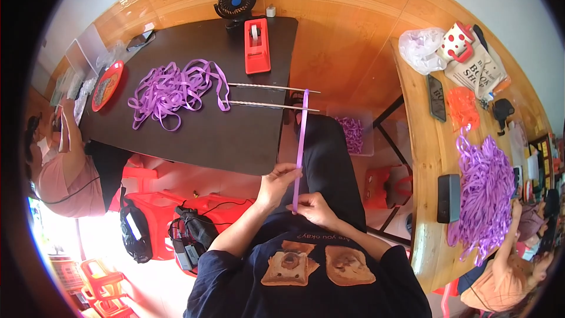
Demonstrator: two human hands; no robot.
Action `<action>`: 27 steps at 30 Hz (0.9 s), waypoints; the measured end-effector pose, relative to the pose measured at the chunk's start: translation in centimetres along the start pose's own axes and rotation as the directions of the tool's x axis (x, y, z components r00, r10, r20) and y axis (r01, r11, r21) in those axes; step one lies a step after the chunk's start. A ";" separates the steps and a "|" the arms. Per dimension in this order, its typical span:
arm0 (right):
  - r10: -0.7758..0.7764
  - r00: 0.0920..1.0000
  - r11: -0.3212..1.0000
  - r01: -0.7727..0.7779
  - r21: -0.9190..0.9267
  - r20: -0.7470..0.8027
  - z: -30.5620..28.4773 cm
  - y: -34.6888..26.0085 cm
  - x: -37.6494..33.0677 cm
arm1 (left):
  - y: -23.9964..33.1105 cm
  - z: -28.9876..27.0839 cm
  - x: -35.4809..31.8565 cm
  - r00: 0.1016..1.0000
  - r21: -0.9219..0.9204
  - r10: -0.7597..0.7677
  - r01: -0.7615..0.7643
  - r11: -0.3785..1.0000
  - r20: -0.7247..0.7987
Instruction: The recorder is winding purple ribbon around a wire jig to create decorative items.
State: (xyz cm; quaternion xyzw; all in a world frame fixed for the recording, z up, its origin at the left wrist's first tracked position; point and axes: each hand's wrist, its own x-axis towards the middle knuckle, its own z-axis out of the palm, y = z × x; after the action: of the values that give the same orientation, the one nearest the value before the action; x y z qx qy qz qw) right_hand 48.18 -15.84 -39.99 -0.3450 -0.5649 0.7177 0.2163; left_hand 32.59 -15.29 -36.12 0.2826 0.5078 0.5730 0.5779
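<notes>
a single strip of flat purple plastic ribbon (301, 141), held taut over the lap, running from near the edge of the dark rectangular surface (194, 135) down toward the body. left hand (276, 182) pinching the strip between thumb and fingertips, a little higher up. right hand (315, 207) pinching the lower end, fingers pressed together around it. held at two close points, probably to keep the lower part straight and flat; the rest of the strip standing up stiff and straight above the left hand, its far end just beside two thin metal rods (273, 96).

those rods lying side by side, sticking out past the edge of the surface toward the lap, likely so that a strip can reach them easily. a loose heap of purple ribbon strips (170, 91) spread on the middle of the surface, near enough to take from. a red tape dispenser (257, 46) standing behind the rods, a small black fan (235, 3) at the far edge. a clear plastic box with purple pieces (353, 132) on the floor beside the knee, low and open. a red round plate (107, 85) at the left end, near another person's arm (70, 141). on the right, a light wooden surface (426, 159) bearing a second purple heap (485, 194), well apart.
</notes>
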 end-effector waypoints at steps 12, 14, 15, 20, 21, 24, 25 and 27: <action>-0.226 0.968 0.760 0.105 -0.642 -0.110 0.0 -1.5 0.5 | -0.9 -0.9 0.9 0.997 -0.048 -0.043 0.046 0.998 0.068; -0.242 0.967 0.671 0.105 -0.734 -0.082 0.0 -1.5 0.7 | -1.5 -1.5 1.6 0.996 -0.022 -0.032 0.034 0.999 0.077; -0.238 0.968 0.670 0.102 -0.736 -0.082 -0.1 -1.4 0.7 | -1.6 -1.5 1.8 0.996 0.003 -0.020 0.020 1.000 0.091; -0.250 0.968 0.451 0.086 -0.889 -0.033 -0.5 -1.2 1.0 | -2.1 -1.3 2.0 0.994 -0.008 -0.057 0.058 0.998 0.092; -0.249 0.968 0.451 0.086 -0.888 -0.033 -0.5 -1.4 1.0 | -2.1 -1.2 2.1 0.993 -0.002 -0.040 0.040 0.999 0.112; -0.276 0.961 0.446 0.120 -0.887 -0.010 -0.6 -1.7 1.2 | -1.7 -1.0 2.0 0.993 0.001 -0.045 0.045 0.999 0.105; -0.273 0.962 0.429 0.115 -0.896 -0.007 -0.6 -1.7 1.1 | -1.6 -0.9 2.0 0.993 0.002 -0.044 0.044 0.999 0.105; -0.270 0.963 0.411 0.112 -0.905 -0.003 -0.6 -1.7 1.2 | -1.3 -0.7 1.8 0.992 0.026 -0.079 0.076 0.997 0.103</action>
State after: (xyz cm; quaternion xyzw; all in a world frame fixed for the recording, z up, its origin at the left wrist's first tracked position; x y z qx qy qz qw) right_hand 47.66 -14.13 -38.74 -0.3922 -0.8767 0.2503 0.1220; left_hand 32.10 -14.06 -38.02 0.2983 0.4941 0.5290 0.6221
